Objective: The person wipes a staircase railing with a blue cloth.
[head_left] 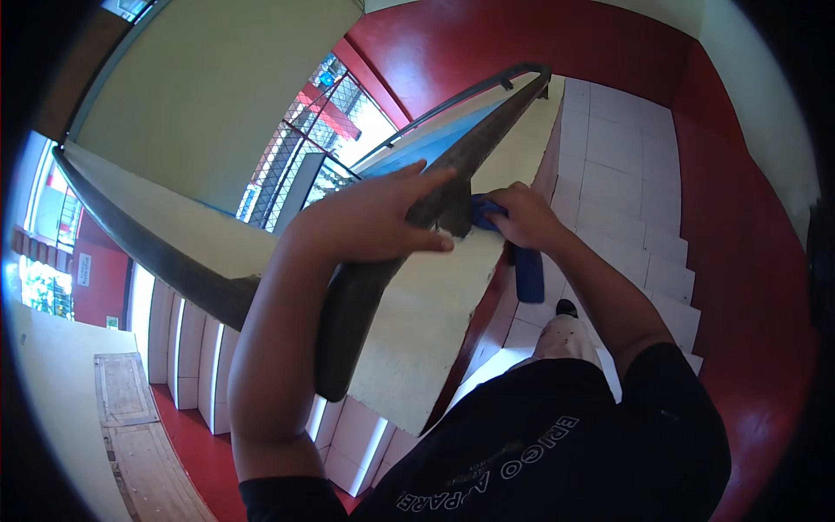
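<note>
Closest to the lens, at about six o'clock, a black shirt (557,444) with pale lettering fills the lower frame, and both bare forearms rise from it toward the centre. Left hand (370,222) lies palm-down across the dark handrail (365,287), its fingers held straight and close together, tips reaching toward three o'clock over the rail's top edge; nothing is gripped in it, it simply rests flat on the rail. Just beside it, toward two o'clock from centre, the right hand (524,217) is curled into a loose fist around a blue cloth (525,265), fingers wrapped and pressed together on the fabric's upper bunch while the remainder hangs down toward five o'clock. That cloth touches the rail's right side where the two hands nearly meet. Under the rail runs a cream stair wall (435,304), sloping from twelve o'clock down to six. Beyond the right arm, a shoe (566,307) and a pale trouser leg (565,335) stand on white tiled steps (626,191) that descend toward one o'clock, edged by a red wall (739,261). Farther off, at eleven o'clock, a barred window (322,139) lets in daylight.
</note>
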